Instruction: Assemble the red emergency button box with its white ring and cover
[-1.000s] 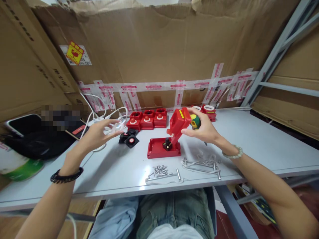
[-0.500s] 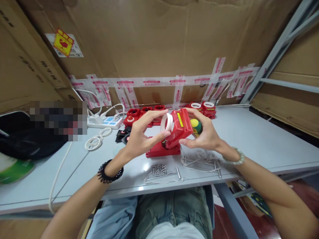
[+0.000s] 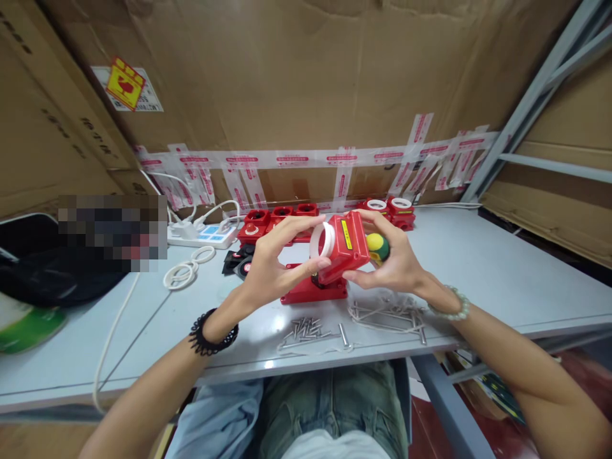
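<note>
My right hand (image 3: 396, 264) holds a red box cover (image 3: 345, 245) upright above the table, together with a green and yellow tool handle (image 3: 377, 245). My left hand (image 3: 272, 268) pinches a white ring (image 3: 324, 240) against the cover's face. Below them a red base plate (image 3: 313, 292) with a black part on it lies on the grey table (image 3: 478, 268).
Loose screws (image 3: 310, 330) and long bolts (image 3: 387, 315) lie near the front edge. Red switch boxes (image 3: 282, 217) stand in a row at the back, two more red boxes with white rings (image 3: 389, 209) beside them. Black parts (image 3: 236, 261), spare white rings (image 3: 184, 271), a power strip (image 3: 203, 236) and a black bag (image 3: 52, 274) are at the left.
My left hand came from the left with a white ring and brought it to the red cover; now the ring sits closer against the cover's face. The right hand stayed put.
</note>
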### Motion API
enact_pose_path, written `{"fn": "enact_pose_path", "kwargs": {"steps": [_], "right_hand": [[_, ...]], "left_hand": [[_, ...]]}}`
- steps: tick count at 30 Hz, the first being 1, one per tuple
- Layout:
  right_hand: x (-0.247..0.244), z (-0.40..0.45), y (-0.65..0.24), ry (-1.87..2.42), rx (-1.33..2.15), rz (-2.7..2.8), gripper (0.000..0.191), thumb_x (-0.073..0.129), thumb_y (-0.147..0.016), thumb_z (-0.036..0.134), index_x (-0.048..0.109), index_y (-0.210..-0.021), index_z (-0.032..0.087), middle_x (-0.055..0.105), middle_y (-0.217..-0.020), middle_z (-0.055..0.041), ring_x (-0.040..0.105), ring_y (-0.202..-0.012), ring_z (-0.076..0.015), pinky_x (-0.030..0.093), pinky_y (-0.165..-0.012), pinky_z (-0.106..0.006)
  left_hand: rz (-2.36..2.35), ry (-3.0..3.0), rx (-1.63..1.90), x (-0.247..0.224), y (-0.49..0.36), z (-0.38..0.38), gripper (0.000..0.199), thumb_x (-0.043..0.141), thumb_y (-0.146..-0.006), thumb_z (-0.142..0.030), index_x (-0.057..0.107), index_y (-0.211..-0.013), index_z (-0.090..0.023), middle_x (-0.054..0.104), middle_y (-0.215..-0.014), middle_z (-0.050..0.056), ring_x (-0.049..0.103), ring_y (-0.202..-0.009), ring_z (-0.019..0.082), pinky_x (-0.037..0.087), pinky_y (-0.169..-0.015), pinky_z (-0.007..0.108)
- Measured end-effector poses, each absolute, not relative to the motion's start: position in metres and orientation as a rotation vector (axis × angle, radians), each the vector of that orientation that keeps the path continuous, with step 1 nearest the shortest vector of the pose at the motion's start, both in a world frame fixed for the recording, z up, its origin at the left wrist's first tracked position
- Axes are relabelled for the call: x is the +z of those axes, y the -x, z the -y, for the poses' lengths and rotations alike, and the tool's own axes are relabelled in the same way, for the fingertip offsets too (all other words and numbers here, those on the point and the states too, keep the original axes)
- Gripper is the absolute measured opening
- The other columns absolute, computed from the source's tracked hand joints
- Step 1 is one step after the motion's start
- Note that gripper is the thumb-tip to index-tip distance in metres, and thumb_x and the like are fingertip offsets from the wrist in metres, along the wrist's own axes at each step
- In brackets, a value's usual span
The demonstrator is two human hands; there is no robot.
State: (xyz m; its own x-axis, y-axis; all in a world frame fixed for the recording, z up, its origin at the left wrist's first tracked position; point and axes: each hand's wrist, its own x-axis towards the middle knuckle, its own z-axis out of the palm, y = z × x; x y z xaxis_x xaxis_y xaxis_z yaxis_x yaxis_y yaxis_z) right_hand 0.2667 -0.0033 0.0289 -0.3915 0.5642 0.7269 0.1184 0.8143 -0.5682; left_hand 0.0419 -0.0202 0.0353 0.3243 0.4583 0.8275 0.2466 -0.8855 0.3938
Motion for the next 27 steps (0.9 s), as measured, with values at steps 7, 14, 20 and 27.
{"fn": "enact_pose_path", "kwargs": {"steps": [7,14,20,27], "right_hand": [[0.0289,0.0029,-0.2672,0.512,0.509,1.955,0.086,0.089,-0.054,0.029,0.047,-0.129,0.023,0.073,-0.112,-0.0062,0.072,-0.098,-0.0244,0.058,-0.088,-0.037],[0.0289,0.0031,-0.2660,0.495,0.507,1.961,0.084,0.087,-0.057,0.032,0.047,-0.130,0.024,0.072,-0.113,-0.0055,0.071,-0.098,-0.0240,0.058,-0.088,-0.036],[0.0285,0.0028,-0.2660,0.490,0.518,1.951,0.084,0.088,-0.055,0.030,0.047,-0.129,0.023,0.072,-0.114,-0.0064,0.071,-0.100,-0.0248,0.058,-0.090,-0.038],[0.0291,0.0021,-0.2664,0.482,0.543,1.940,0.084,0.088,-0.055,0.028,0.048,-0.128,0.022,0.073,-0.112,-0.0064,0.072,-0.096,-0.0232,0.059,-0.088,-0.037]], "left_hand": [[-0.656,-2.419,1.618,0.0365,-0.0432,0.0216,0.049,0.076,-0.082,-0.037,0.062,-0.127,-0.023,0.068,-0.119,0.010,0.064,-0.107,0.023,0.052,-0.094,0.038],[-0.652,-2.439,1.615,0.0370,-0.0432,0.0222,0.048,0.074,-0.083,-0.040,0.061,-0.127,-0.023,0.068,-0.121,0.010,0.063,-0.109,0.024,0.052,-0.095,0.039],[-0.628,-2.438,1.595,0.0393,-0.0434,0.0237,0.050,0.075,-0.083,-0.038,0.060,-0.128,-0.024,0.067,-0.121,0.010,0.062,-0.112,0.024,0.050,-0.098,0.040],[-0.555,-2.380,1.409,0.0409,-0.0365,0.0233,0.059,0.076,-0.082,-0.033,0.054,-0.136,-0.030,0.057,-0.140,0.009,0.051,-0.130,0.029,0.048,-0.103,0.043]]}}
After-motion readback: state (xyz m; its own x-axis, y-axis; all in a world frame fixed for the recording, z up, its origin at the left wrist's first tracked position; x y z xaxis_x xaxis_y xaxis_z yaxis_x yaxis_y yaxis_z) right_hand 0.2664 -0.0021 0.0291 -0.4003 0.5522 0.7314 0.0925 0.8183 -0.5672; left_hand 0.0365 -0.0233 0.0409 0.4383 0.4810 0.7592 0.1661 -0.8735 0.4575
